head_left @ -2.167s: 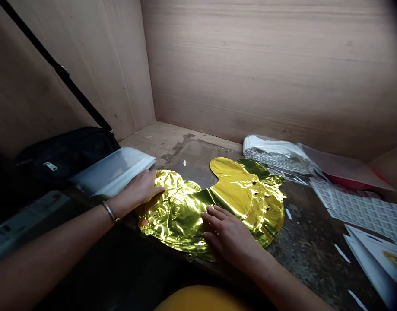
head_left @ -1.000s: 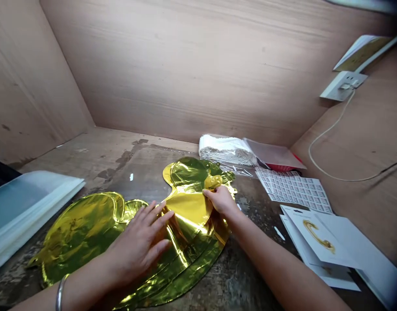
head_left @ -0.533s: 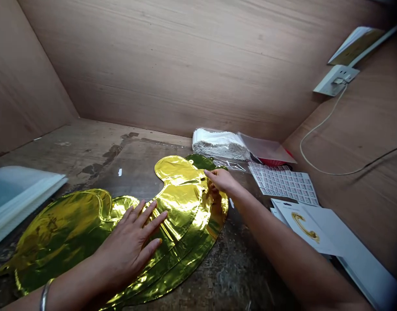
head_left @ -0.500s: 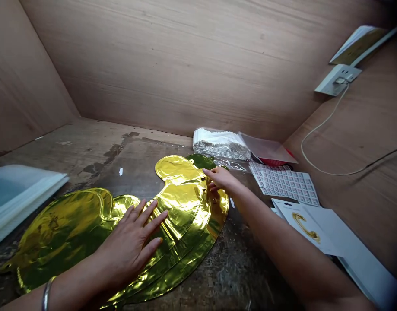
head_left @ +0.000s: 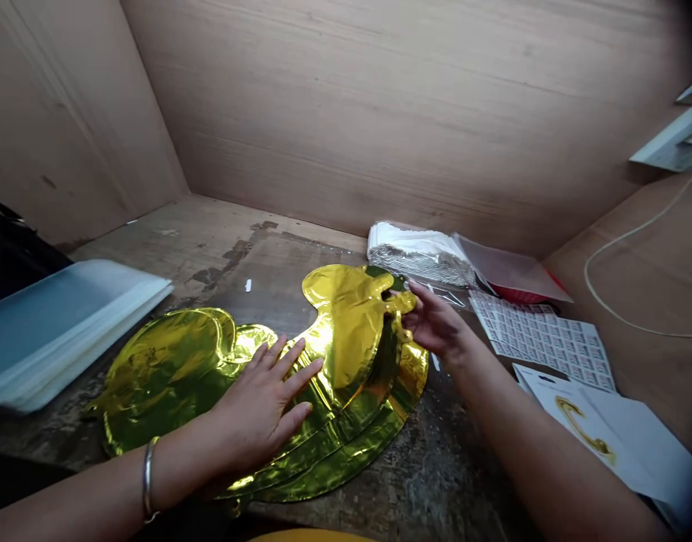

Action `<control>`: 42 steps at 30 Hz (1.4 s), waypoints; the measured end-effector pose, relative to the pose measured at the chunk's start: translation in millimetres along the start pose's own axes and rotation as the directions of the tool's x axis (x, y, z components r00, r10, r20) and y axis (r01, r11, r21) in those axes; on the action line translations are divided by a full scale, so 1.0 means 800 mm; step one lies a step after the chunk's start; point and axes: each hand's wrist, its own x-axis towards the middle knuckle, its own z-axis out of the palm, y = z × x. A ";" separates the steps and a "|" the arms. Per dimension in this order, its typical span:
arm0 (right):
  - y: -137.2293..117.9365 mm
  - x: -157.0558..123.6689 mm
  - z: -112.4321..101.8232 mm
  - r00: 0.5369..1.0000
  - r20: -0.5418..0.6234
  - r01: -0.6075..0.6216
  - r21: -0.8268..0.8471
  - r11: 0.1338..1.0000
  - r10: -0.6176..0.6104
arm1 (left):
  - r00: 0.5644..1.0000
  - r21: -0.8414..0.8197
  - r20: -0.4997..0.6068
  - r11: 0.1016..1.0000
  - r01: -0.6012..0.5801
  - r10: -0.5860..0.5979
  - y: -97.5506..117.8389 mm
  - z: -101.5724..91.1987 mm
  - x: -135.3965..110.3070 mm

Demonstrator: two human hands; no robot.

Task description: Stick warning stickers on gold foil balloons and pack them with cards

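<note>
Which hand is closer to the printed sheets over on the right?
Right. The right hand is at the gold foil's right end, just left of the printed sheets; the left hand lies spread on the foil, farther left.

Foil pieces were shiny gold, going olive in shadow. Bracelet was silver. Plastic stack looked milky blue-white to me. Label sheets were white with a repeating pinkish-grey grid. Card was white, gold C printed. Tabletop was blotchy dark brown.
</note>
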 end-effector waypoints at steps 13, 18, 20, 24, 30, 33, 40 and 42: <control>0.062 -0.090 0.081 0.988 0.143 -0.078 0.144 0.986 0.057 | 0.999 0.020 -0.033 1.000 0.016 -0.015 0.007 -0.001 0.000; 0.059 -0.086 0.094 0.993 0.106 -0.071 0.237 0.969 0.047 | 0.993 0.033 -0.112 0.999 0.036 -0.032 -0.004 -0.010 -0.004; 0.050 -0.089 0.091 0.996 0.080 -0.053 0.292 0.955 0.031 | 0.981 0.039 -0.191 0.998 0.045 -0.036 -0.012 -0.016 -0.006; 0.033 -0.094 0.057 0.998 0.037 -0.059 0.341 0.938 0.049 | 0.958 0.074 -0.288 0.997 0.022 0.000 -0.017 -0.025 -0.007; 0.056 -0.079 -0.011 0.986 -0.013 -0.159 0.196 0.968 0.164 | 0.993 0.027 -0.067 0.995 -0.092 0.093 0.009 -0.017 0.001; 0.073 -0.070 -0.024 0.981 -0.038 -0.189 0.053 0.981 0.191 | 0.990 -0.020 0.052 0.991 -0.129 0.130 0.018 -0.010 0.002; 0.078 -0.046 -0.071 0.911 -0.409 -0.238 -0.408 0.881 0.056 | 0.990 -0.027 0.065 0.992 -0.126 0.127 0.022 -0.005 -0.003; 0.076 -0.024 -0.084 0.892 -0.450 -0.281 -0.488 0.826 0.037 | 0.988 -0.028 0.066 0.990 -0.135 0.137 0.024 -0.002 -0.003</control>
